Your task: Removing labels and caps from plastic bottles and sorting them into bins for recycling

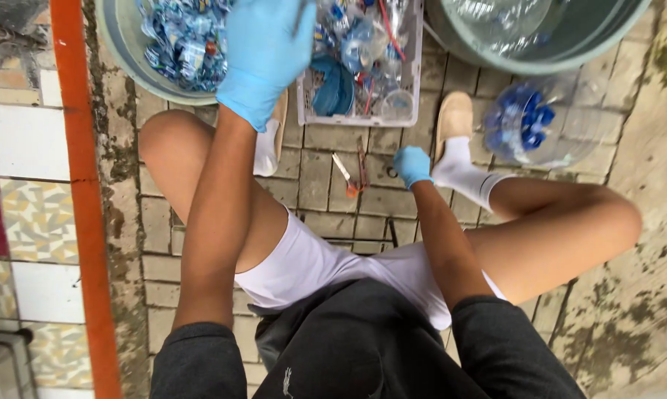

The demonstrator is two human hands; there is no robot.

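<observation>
A: Sitting low on the brick floor (315, 185), the person has both hands in blue gloves. The left hand (263, 55) is up at twelve o'clock, over the white basket (415, 74).

B: What is it holding?

A: Something thin and clear, likely a plastic bottle from the basket. The fingers curl down around it, but the top edge of the picture cuts them off, so the grip cannot be told for sure.

B: And the right hand (411, 164)?

A: It is low, near the middle, close to the floor. Its fingers look bunched together. If they pinch anything, it is too small to tell. The small cutter with the orange end (352, 176) lies on the floor at nine o'clock from that hand, near but apart.

B: How much looks done?

A: A good bit, it seems. The grey tub (138, 63) at eleven o'clock holds lots of blue and white wrappers. The big clear jug (548, 122) at two o'clock holds blue caps. The green tub (540, 52) at one o'clock holds clear bottles.

B: What is left?

A: The basket is full of mixed bottles and bits, so plenty seems left.
</observation>
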